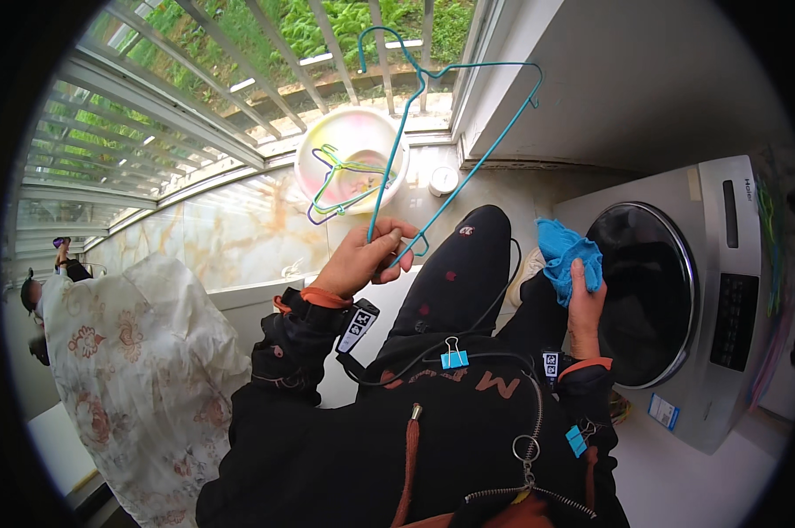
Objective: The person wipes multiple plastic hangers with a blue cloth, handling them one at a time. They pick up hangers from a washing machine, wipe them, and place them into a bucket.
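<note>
My left hand [364, 257] grips one lower corner of a teal clothes hanger [496, 142], which points up and away with its hook at the far end. In my right hand [586, 310] is a crumpled blue cloth [568, 254], held bunched in front of the washing machine's door. The hanger and the cloth are apart. Beyond my left hand, green and purple hangers [338, 175] lie across a white plastic basin [305, 148] on the tiled floor.
A Haier front-loading washing machine [678, 389] stands at my right. A small white round container [444, 180] sits by the basin. Barred windows [278, 66] run along the far side. A floral cloth cover [146, 343] drapes something at left, and another person [74, 267] is beyond it.
</note>
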`<state>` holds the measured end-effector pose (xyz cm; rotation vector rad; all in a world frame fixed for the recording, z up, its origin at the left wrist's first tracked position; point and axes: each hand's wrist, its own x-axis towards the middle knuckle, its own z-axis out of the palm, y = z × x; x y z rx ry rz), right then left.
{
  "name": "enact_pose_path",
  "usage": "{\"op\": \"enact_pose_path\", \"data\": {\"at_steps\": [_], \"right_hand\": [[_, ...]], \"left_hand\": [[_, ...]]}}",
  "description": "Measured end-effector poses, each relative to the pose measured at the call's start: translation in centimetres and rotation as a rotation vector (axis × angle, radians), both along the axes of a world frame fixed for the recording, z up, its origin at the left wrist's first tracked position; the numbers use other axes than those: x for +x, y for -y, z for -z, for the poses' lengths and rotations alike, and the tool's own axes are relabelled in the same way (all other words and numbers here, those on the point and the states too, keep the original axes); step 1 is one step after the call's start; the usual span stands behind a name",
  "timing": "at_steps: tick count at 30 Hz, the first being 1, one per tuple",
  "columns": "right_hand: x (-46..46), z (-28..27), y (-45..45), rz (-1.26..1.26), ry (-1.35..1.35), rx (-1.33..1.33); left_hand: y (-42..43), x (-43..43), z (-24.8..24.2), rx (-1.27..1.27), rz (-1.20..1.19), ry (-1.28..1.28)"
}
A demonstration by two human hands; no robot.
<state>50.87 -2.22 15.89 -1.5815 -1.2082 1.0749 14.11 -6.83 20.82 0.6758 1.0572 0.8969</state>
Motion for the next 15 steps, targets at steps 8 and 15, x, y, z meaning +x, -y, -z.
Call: {"op": "enact_pose_path", "data": {"at_steps": [8, 15], "right_hand": [[6.6, 3.7, 4.0, 0.241, 0.098, -0.101], [8.5, 7.5, 6.3, 0.148, 0.185, -0.157]], "left_hand": [[5.1, -5.2, 2.3, -0.123, -0.111, -0.083], [4.4, -6.7, 3.8, -0.181, -0.3, -0.27]]}}
